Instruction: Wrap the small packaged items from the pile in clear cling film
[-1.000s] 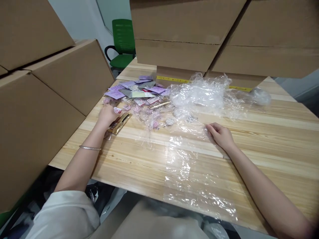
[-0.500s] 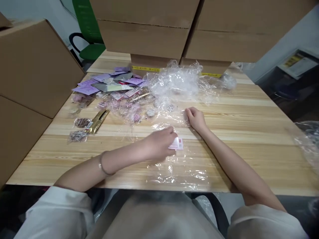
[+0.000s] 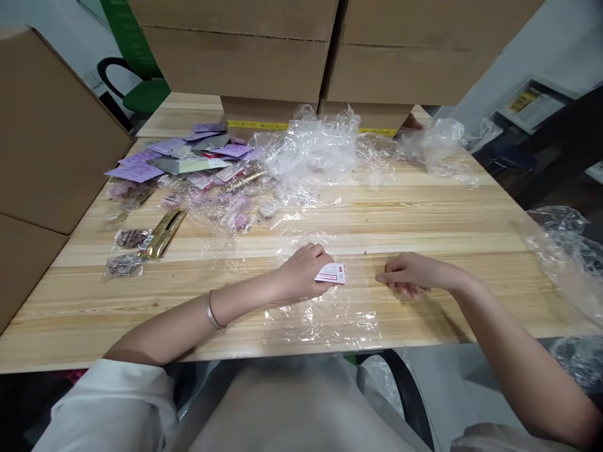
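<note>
My left hand (image 3: 305, 271) is closed around a small white packet with red print (image 3: 332, 273), whose right end sticks out past the fingers. Clear plastic film (image 3: 323, 323) lies flat on the table under and in front of this hand. My right hand (image 3: 409, 274) hovers just right of the packet, loosely bent with its fingers apart and nothing visible in it. To the left lie a gold sachet (image 3: 164, 233) and two small clear-wrapped pieces, one dark brown (image 3: 134, 238) and one greyish (image 3: 125, 265).
A heap of purple packets (image 3: 136, 171) and small wrapped items covers the table's back left. Crumpled clear plastic (image 3: 315, 147) sits at the back middle, with more plastic (image 3: 575, 251) at the right edge. Cardboard boxes stand behind (image 3: 245, 63) and at left (image 3: 42, 138).
My right hand has come away from the film, moving right and nearer to me, and its fingers have loosened. The left hand still holds the packet, which shows more fully. The view has shifted slightly.
</note>
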Available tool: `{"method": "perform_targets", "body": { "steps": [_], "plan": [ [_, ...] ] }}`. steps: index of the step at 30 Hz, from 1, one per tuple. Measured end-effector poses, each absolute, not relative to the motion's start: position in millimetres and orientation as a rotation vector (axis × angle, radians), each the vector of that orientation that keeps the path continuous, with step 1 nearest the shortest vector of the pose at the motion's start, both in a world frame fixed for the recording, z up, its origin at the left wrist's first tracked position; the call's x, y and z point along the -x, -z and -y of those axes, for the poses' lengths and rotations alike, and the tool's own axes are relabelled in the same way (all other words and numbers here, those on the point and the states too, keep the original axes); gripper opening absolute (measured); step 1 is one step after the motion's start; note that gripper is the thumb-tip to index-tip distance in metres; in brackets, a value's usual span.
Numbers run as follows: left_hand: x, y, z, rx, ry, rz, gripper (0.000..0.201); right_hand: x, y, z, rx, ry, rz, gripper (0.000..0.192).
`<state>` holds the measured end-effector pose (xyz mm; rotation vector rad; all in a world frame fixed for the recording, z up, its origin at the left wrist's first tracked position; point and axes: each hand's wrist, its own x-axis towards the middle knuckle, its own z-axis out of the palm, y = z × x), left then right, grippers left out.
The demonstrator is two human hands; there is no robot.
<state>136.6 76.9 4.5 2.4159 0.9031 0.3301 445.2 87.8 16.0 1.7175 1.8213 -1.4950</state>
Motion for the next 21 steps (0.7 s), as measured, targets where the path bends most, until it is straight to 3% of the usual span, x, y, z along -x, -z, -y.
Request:
{"method": "perform_targets", "body": {
  "steps": [5,8,10,12,15,18,21],
  "plan": [
    [-150,2,-76,-2.405,-0.377,-0.926,0.033,-421,-12,-83,-1.701,1.726,-1.662,0.048],
    [-154,5,-74,-2.393,-0.423,-0.938,0.032,-410,-10,-80,-1.724,1.665,-1.781,0.050],
    [-154,6,-73,-2.366,-0.434,-0.985,0.034,-404,-7,-74,-1.821,1.395,-2.109,0.047],
    [-151,4,-72,-2.327,-0.434,-1.053,0.035,-398,-3,-67,-1.933,0.924,-2.513,0.041],
    [-145,2,-71,-2.261,-0.433,-1.155,0.034,-390,0,-58,-1.755,0.418,-2.994,0.037],
    [-141,3,-70,-2.226,-0.418,-1.196,0.035,-383,-4,-52,-1.207,0.500,-3.291,0.039],
    [-138,3,-71,-2.235,-0.353,-1.187,0.038,-377,-7,-49,-0.951,0.855,-3.331,0.041]
  ]
}}
